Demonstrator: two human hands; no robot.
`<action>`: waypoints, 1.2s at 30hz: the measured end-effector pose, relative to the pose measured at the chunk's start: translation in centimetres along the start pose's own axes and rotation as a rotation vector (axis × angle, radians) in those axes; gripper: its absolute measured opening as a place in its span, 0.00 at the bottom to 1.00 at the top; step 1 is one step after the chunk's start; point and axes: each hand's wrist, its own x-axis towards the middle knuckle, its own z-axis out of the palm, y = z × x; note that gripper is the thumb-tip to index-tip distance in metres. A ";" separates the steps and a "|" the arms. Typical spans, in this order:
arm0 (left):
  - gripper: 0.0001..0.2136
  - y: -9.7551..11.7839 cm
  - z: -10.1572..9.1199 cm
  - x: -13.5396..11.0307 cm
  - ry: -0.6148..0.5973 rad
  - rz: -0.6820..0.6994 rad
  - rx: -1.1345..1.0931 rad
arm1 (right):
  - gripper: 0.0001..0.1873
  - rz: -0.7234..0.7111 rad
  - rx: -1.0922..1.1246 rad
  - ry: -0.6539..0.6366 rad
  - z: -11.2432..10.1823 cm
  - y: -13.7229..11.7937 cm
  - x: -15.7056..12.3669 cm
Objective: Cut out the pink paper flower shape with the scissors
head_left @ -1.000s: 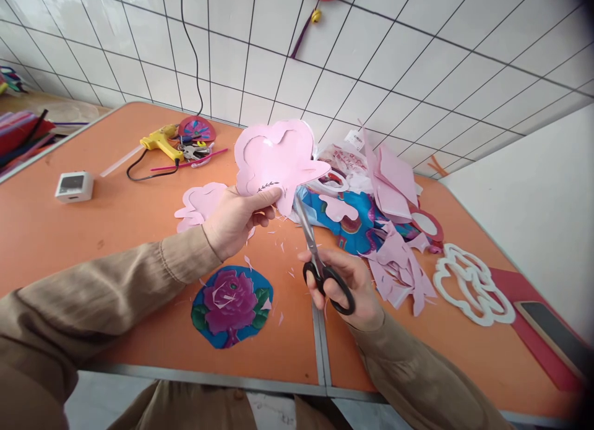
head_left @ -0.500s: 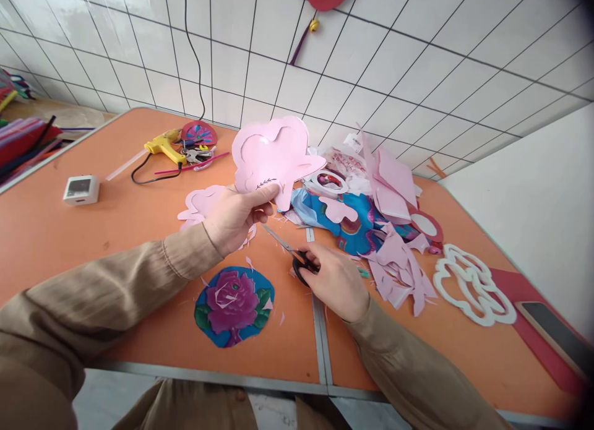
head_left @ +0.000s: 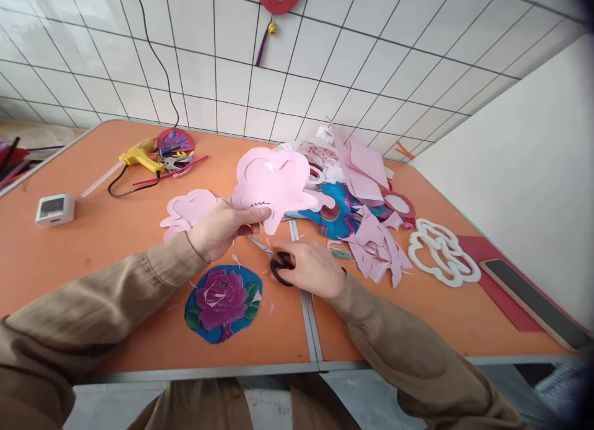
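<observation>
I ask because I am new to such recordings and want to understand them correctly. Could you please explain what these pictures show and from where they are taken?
There is no machine here, only a person with two bare hands. Every picture comes from one camera worn on the head, looking forward and down.

The left hand grips a pink cutout in its fingers. The right hand holds scissors by their black handles, with the blades pointing toward the left hand.

On the orange table lie a blue piece with a purple flower, a second pink cutout, a pile of pink scraps and a yellow glue gun. A small white device sits toward the left edge.
</observation>
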 end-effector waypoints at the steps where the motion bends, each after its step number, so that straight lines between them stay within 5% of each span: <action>1: 0.11 -0.1 0.1 0.0 -0.016 -0.007 0.030 | 0.08 0.010 0.047 -0.015 0.1 0.1 0.1; 5: 0.12 -0.5 0.1 0.0 -0.067 -0.014 0.114 | 0.19 0.045 0.223 0.002 0.7 0.4 0.5; 9: 0.13 -0.9 0.0 -0.1 -0.102 0.014 0.172 | 0.07 0.040 0.340 0.112 2.0 0.2 1.0; 18: 0.14 -1.6 0.9 -0.4 -0.117 0.017 0.271 | 0.04 -0.133 0.834 0.075 2.1 1.9 1.4; 24: 0.14 -2.1 0.4 -1.5 0.003 0.139 0.307 | 0.23 -0.118 1.284 -0.020 1.8 1.2 0.3; 30: 0.14 -4.0 -0.2 -2.3 0.032 0.149 0.367 | 0.30 -0.068 1.526 -0.080 1.7 0.5 -0.5; 36: 0.13 -4.4 -0.6 -1.9 0.056 0.156 0.447 | 0.30 0.040 1.544 0.119 1.8 1.1 -0.4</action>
